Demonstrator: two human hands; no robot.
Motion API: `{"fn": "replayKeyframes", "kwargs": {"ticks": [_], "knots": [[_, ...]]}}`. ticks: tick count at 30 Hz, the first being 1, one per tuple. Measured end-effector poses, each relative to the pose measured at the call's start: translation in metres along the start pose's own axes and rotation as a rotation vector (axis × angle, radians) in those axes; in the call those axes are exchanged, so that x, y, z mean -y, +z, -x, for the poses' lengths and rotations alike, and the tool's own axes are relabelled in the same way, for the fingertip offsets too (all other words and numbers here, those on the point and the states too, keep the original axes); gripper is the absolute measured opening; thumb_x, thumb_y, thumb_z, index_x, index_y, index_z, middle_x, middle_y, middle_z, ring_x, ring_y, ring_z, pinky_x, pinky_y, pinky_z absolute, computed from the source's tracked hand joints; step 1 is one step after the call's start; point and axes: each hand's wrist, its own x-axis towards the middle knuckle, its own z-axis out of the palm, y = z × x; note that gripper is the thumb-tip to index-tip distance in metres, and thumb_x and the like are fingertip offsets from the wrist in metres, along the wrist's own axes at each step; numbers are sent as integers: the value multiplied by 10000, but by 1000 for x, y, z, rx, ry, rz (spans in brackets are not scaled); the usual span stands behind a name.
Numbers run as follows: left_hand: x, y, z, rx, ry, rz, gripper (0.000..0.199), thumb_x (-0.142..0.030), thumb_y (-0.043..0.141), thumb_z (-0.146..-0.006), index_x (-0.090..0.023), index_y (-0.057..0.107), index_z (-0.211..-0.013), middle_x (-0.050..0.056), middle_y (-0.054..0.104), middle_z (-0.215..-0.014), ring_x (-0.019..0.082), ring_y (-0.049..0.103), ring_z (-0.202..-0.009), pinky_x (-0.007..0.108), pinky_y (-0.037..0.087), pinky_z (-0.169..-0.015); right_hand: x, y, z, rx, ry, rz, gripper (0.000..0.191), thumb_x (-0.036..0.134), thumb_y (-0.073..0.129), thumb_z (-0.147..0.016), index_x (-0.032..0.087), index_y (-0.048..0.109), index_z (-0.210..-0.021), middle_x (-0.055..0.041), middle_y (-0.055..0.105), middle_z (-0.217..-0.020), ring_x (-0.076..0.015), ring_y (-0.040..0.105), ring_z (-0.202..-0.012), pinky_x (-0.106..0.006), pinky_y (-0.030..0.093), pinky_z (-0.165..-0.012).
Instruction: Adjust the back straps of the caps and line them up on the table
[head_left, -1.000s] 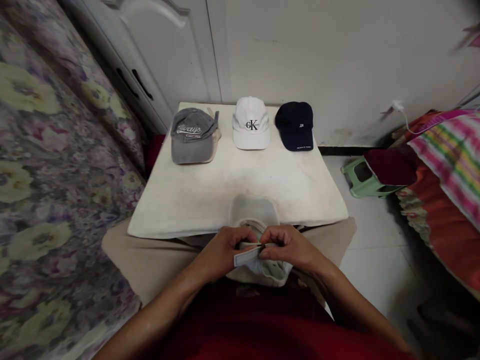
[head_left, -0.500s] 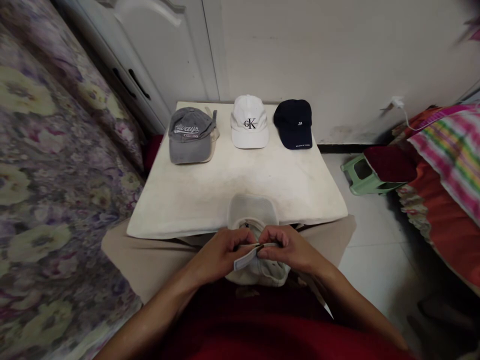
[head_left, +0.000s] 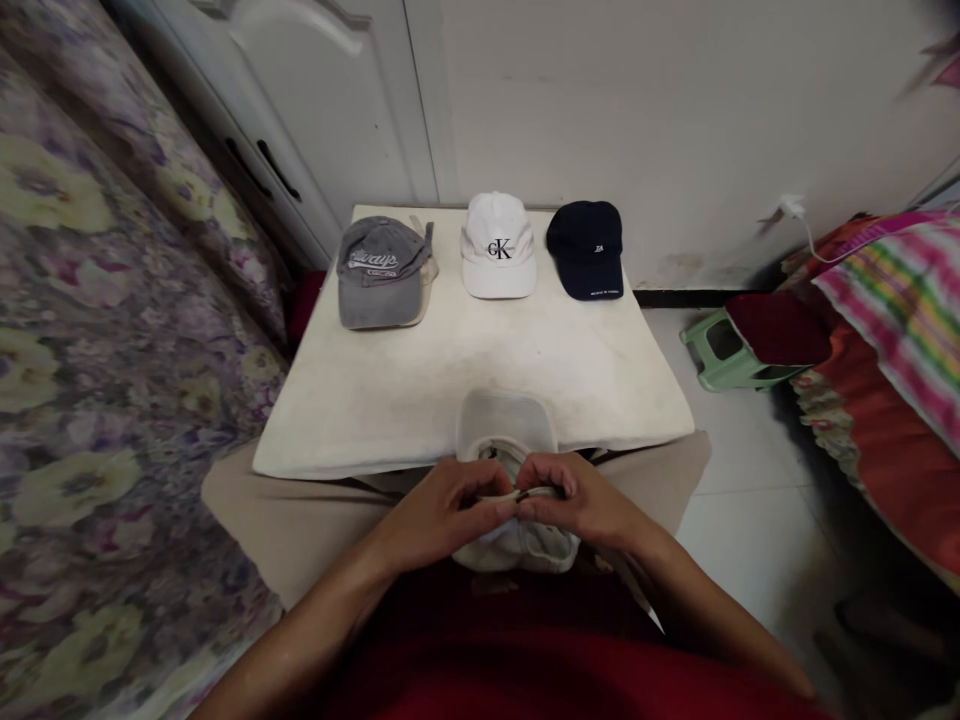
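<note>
A pale beige cap lies upside down at the table's near edge and on my lap, its brim pointing away from me. My left hand pinches one end of the cap's back strap between thumb and fingers. From the other side, my right hand grips the strap's other end, the two sets of fingertips nearly meeting. Between them the fastening is mostly hidden by the fingers. Further off stand a grey cap with white lettering, a white cap with black letters and a navy cap.
The three caps stand in a row along the back of the cream-covered table. A floral curtain hangs close on the left. To the right are a green stool with a dark red top and a bed with an orange cover.
My left thumb has moved inward to the strap, and the loose strap end that stuck out beneath it is now out of sight. The other caps have stayed put.
</note>
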Motion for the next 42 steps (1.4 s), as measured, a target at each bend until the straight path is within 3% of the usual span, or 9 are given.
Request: {"fn": "replayKeyframes", "kwargs": {"ticks": [5,10,13,20,24,28,32,38,42], "knots": [[5,1,-4,-35,-72,101,270,-414,651,-864,-156,635,-785,-27,518,-674,113,427,-619,238,306,-576,0,-12,0,51,43,-70,167,273,776,-784,178,664,-862,28,610,-749,-99,516,-644,-219,384,-591],[14,-12,-3,-53,-85,238,269,-416,697,-825,-150,657,-804,-11,566,-685,115,453,-625,232,315,-571,-7,-32,2,150,46,-223,265,387,765,-821,154,673,-903,-9,680,-782,-123,618,-704,-242,472,-666],[16,-18,-4,-69,-94,282,260,-406,711,-804,-153,654,-788,-11,572,-679,115,456,-618,231,323,-570,-16,-37,3,198,38,-320,246,369,751,-847,140,672,-887,-28,714,-786,-124,658,-721,-242,497,-699],[15,-24,-11,71,-102,243,270,-424,705,-809,-154,693,-807,-20,541,-656,107,422,-585,234,287,-524,-35,-30,1,58,-60,-609,259,337,809,-797,155,692,-939,13,678,-691,-88,628,-558,-186,502,-556],[15,-24,-12,35,-108,249,268,-418,721,-794,-153,683,-788,-28,523,-639,99,403,-576,227,278,-513,-41,-28,-1,17,-71,-667,239,348,801,-807,162,690,-905,23,654,-618,-80,601,-518,-168,481,-524],[14,-26,-12,24,-131,242,271,-421,715,-787,-157,661,-760,-40,497,-611,91,380,-545,223,258,-490,-41,-33,1,40,-63,-609,303,377,800,-807,160,693,-989,6,685,-674,-89,620,-558,-179,486,-547],[10,-27,-12,73,-129,206,286,-436,710,-787,-154,666,-789,-36,509,-621,93,392,-548,225,262,-496,-31,-40,1,213,-33,-490,511,429,828,-760,144,659,-1149,-53,745,-824,-130,674,-681,-225,516,-627],[2,-18,-17,116,-88,182,286,-418,712,-802,-132,703,-791,-31,493,-611,99,384,-571,241,259,-533,-6,-32,-10,278,61,-281,338,413,774,-822,149,668,-1005,-33,734,-822,-106,646,-633,-224,507,-609],[2,-15,-16,95,-52,184,299,-433,695,-821,-139,694,-765,-33,478,-600,102,376,-566,252,257,-537,-1,-25,-13,260,49,-173,242,381,719,-874,153,649,-838,2,691,-696,-70,549,-532,-179,426,-512]]}}
